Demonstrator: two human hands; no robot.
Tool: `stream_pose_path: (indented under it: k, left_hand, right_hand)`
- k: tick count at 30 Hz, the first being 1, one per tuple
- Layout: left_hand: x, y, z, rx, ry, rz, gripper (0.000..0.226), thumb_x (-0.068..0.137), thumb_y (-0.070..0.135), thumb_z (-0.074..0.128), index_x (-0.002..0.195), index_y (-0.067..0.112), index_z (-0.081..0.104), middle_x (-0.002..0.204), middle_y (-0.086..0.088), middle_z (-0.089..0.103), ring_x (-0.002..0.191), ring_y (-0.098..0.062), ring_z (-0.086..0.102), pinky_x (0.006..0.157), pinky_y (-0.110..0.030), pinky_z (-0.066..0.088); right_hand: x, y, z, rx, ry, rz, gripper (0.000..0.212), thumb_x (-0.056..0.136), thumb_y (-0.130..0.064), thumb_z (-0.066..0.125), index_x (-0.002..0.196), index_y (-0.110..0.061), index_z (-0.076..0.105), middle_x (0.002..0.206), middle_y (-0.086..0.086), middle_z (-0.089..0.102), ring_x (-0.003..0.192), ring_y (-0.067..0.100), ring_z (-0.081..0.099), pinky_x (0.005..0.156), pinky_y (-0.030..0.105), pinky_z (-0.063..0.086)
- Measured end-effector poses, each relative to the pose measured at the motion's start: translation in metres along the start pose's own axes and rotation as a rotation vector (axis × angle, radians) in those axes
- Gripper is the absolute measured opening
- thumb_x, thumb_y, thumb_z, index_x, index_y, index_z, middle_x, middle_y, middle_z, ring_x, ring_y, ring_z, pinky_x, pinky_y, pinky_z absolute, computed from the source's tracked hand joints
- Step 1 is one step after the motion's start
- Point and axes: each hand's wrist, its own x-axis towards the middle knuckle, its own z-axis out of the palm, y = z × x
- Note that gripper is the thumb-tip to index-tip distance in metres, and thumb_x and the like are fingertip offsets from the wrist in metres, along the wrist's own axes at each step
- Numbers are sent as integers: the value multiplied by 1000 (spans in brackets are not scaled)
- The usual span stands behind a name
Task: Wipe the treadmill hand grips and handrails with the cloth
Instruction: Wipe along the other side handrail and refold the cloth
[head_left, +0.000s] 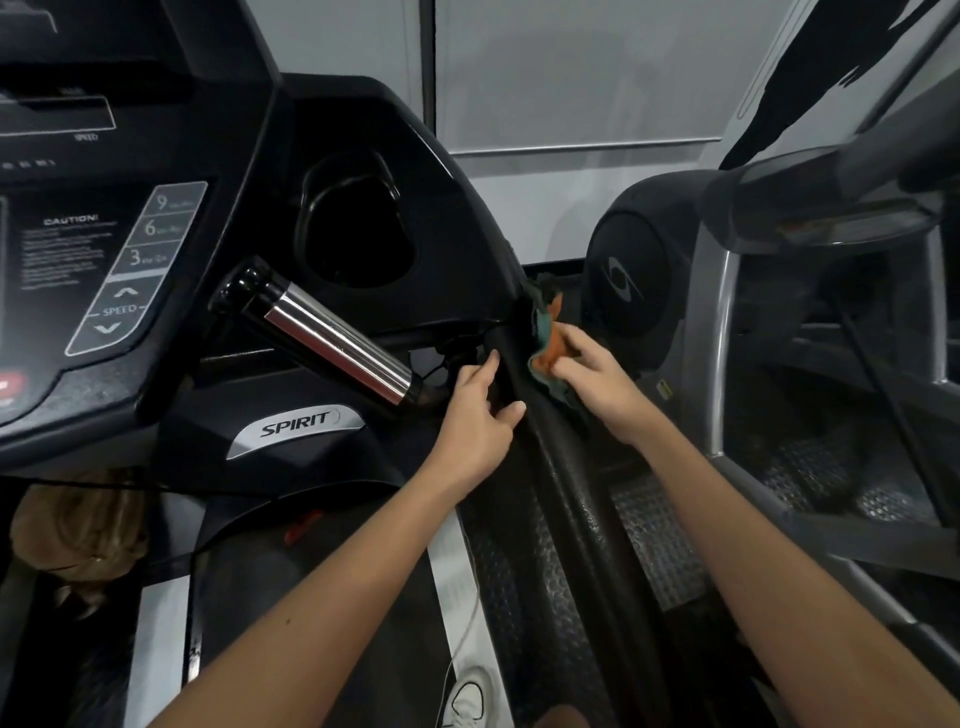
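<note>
An orange-and-teal cloth (545, 338) is pinched in the right hand (597, 379) fingers against the black handrail (524, 415), steadied beside loosely spread left hand (478, 421) fingers.

Gym or fitness room. Treadmill console (104, 249) with speed keys marked 3, 6, 9, a caution label and a "SPIRIT" badge (295, 423); moulded cup holder (353, 228); chrome pulse grip (332, 343). Second exercise machine (727, 291) just beside, grey frame, textured footplates. Plain pale wall panels (571, 78) behind.
</note>
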Motion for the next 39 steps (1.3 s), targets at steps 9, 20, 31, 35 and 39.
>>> stream_pose_path:
  k: [9, 20, 31, 35, 39]
  left_hand:
    - [8, 0, -4, 22, 134, 46, 18, 97, 18, 45, 80, 17, 42, 75, -1, 47, 69, -11, 50, 50, -16, 46]
    - [-1, 2, -1, 43, 5, 34, 61, 90, 3, 55, 145, 10, 29, 118, 5, 38, 115, -14, 47, 106, -29, 35]
    - [0, 2, 2, 39, 65, 40, 27, 88, -3, 53, 115, 1, 55, 114, -4, 43, 103, -16, 51, 96, -31, 45]
    - [1, 1, 2, 68, 69, 66, 39, 88, 0, 55, 126, 5, 50, 118, -5, 44, 109, -16, 50, 95, -25, 43]
    - [0, 3, 1, 6, 37, 2, 61, 90, 2, 55, 145, 11, 29, 121, 4, 40, 118, -17, 48, 104, -38, 41]
  right_hand:
    - [-59, 5, -3, -632, 19, -322, 25, 71, -2, 67, 94, -12, 67, 98, -7, 54, 94, 19, 54, 86, 29, 44]
    - [5, 0, 11, -130, 112, -2, 30, 90, -14, 53, 120, -18, 52, 106, -2, 58, 98, 8, 57, 84, 18, 44]
    - [-8, -8, 18, -631, 80, -236, 44, 85, -16, 55, 130, -21, 53, 119, 2, 43, 109, 22, 43, 97, 28, 37]
    - [3, -14, 21, -764, 67, -245, 42, 90, -37, 52, 132, -31, 48, 122, -2, 38, 110, 23, 40, 92, 37, 41]
    - [8, 0, 16, -420, 134, -246, 27, 92, -28, 54, 114, -16, 64, 115, -4, 47, 105, 12, 50, 96, 29, 40]
